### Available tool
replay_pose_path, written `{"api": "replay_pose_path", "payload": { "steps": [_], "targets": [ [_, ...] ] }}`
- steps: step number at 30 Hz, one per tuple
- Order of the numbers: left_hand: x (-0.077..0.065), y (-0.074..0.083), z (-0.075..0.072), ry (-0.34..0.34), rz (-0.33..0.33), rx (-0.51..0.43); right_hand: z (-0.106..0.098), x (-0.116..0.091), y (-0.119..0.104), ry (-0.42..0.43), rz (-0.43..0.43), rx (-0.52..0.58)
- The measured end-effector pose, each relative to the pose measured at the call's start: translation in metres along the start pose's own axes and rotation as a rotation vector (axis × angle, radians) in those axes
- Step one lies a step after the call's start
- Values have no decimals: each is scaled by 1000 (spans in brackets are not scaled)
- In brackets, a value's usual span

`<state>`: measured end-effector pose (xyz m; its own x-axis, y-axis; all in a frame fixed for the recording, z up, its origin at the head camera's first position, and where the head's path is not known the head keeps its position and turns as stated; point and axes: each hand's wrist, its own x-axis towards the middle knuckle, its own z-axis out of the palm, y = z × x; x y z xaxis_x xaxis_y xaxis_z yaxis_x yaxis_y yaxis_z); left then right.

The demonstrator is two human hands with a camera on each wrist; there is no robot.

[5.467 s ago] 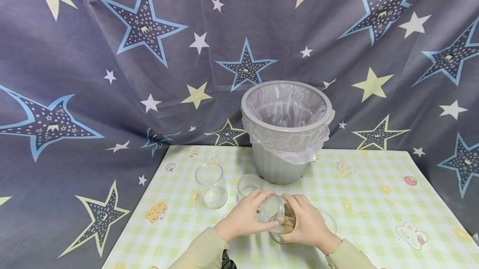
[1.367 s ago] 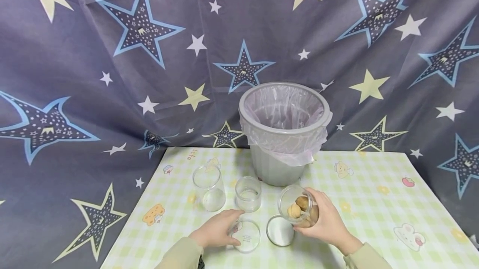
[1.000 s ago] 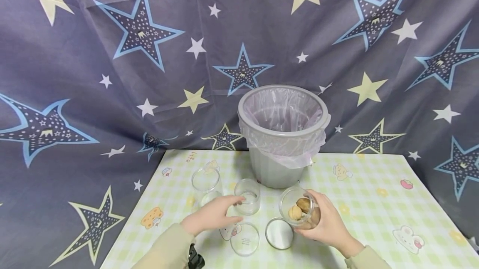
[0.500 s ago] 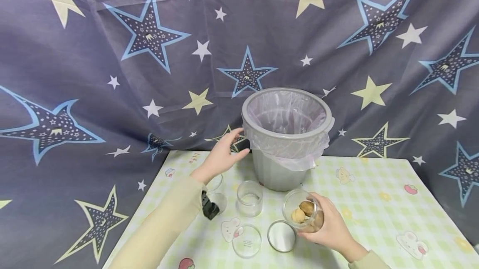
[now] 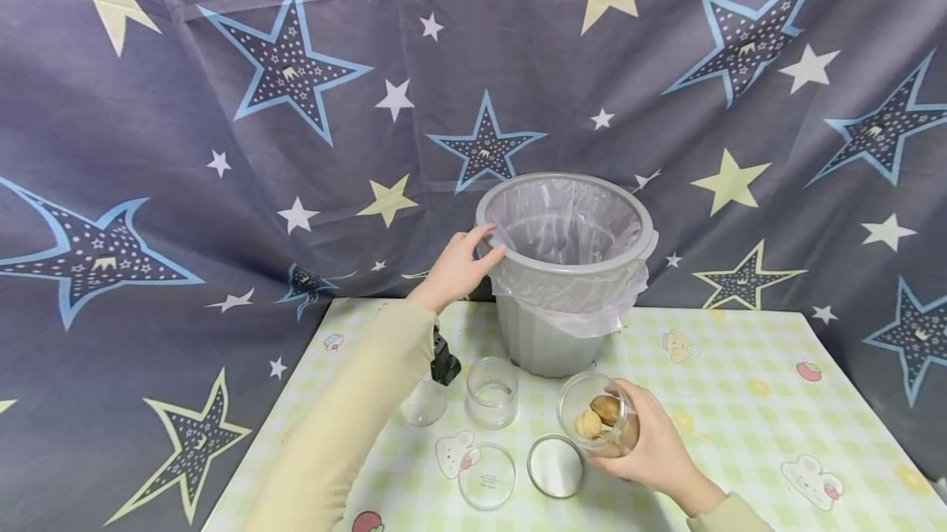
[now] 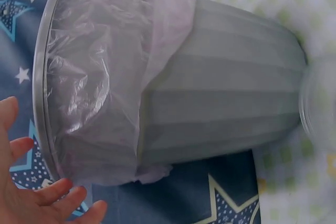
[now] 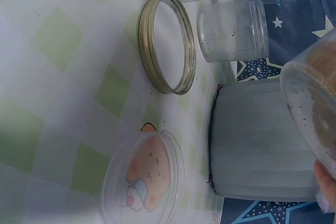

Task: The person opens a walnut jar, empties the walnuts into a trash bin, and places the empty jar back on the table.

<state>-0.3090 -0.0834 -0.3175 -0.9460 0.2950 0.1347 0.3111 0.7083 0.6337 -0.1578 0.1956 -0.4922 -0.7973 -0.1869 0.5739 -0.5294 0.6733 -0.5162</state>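
Note:
My left hand (image 5: 455,273) is at the left rim of a grey trash bin (image 5: 551,343) lined with a clear pinkish bag. Its thumb and fingers are spread around the rim; in the left wrist view the fingers (image 6: 55,190) look loose, and firm contact cannot be told. My right hand (image 5: 662,450) grips a clear jar (image 5: 571,396), tilted with its lidless mouth toward me. Pale and brown walnut-like nuts (image 5: 589,423) lie inside it. Beside the jar, a metal-rimmed lid (image 5: 556,466) lies on the table.
A clear round lid (image 5: 487,476) lies left of the metal-rimmed one, and a short clear jar (image 5: 492,400) stands behind it. My left forearm partly hides a taller clear jar (image 5: 425,404). Another clear lid (image 7: 176,182) appears in the right wrist view. A starry cloth hangs behind the table.
Earlier both hands were on the nut jar, which is now lidless in my right hand. My left hand has moved from the clear lid up and forward to the bin's rim.

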Motion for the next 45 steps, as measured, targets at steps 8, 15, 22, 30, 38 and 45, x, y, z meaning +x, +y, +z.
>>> {"api": "replay_pose_path", "payload": {
  "steps": [8,15,22,30,38,45],
  "targets": [
    [8,-1,14,61,-29,-36,-7,5,-1,-11,6,21],
    [14,-3,30,188,-12,-196,-24,15,2,32,-8,15],
    [14,-3,41,233,-55,-380,-54,47,1,128,-100,51],
    [10,0,44,273,-62,-506,-103,103,-6,267,-13,18],
    [10,1,46,314,-44,-530,-137,151,-19,266,64,-106],
    [9,-2,48,323,-39,-583,-133,177,-17,168,155,-110]
  ]
}}
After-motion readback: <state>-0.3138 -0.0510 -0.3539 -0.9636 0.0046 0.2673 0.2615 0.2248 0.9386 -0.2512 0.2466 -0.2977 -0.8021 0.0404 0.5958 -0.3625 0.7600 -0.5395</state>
